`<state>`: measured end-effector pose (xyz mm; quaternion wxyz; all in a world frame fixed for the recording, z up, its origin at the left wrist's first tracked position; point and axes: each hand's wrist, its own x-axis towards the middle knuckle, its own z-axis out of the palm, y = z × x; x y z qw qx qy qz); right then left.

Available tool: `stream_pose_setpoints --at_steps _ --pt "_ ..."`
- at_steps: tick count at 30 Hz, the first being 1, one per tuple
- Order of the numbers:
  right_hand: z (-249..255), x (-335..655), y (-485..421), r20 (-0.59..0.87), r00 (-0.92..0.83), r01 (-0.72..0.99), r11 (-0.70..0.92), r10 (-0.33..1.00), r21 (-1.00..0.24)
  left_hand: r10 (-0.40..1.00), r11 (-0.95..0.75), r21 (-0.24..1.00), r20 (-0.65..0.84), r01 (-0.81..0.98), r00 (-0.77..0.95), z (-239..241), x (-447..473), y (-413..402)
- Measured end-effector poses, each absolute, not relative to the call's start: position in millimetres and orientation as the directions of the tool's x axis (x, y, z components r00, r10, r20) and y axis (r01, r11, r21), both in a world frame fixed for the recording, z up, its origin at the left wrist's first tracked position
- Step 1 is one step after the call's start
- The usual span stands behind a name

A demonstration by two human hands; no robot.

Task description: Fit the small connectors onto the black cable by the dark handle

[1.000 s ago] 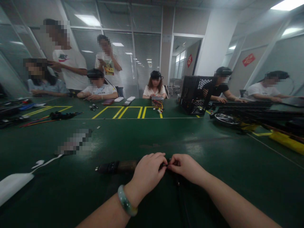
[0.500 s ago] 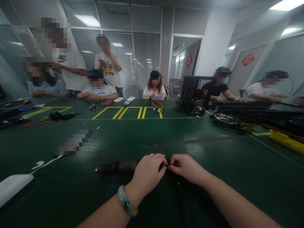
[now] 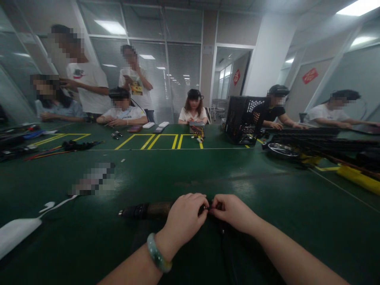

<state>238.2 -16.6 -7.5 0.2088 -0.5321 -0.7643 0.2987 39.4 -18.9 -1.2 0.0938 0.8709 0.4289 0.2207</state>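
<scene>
A dark, pen-shaped electric screwdriver [image 3: 154, 210] lies sideways on the green table, its metal tip pointing left. My left hand [image 3: 187, 215], with a green bangle on the wrist, is closed over the screwdriver's rear end and hides it. Close against those fingertips, my right hand [image 3: 230, 209] is pinched at the tool's back end. Whatever small dark part sits between its fingers is mostly hidden. Below the right hand, a black cable [image 3: 227, 247] runs down toward the near edge.
On the left lie a blurred phone-like object [image 3: 93, 180] with a white cord [image 3: 59, 206] and a white case [image 3: 18, 235]. A black computer case [image 3: 245, 118] stands at the far right-centre, near piled dark parts [image 3: 323, 144]. Several people sit or stand across the table.
Both hands keep almost the same pose at the screwdriver's rear end, and the tool stays in place. The view has shifted very slightly.
</scene>
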Motion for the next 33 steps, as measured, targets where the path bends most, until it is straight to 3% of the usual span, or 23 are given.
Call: stream_pose_setpoints --at_steps 33 --pt "-8.6 238.3 -16.0 -0.02 -0.326 0.65 0.209 0.945 -0.73 0.821 -0.571 0.386 0.292 0.725 0.491 -3.8 39.9 -17.8"
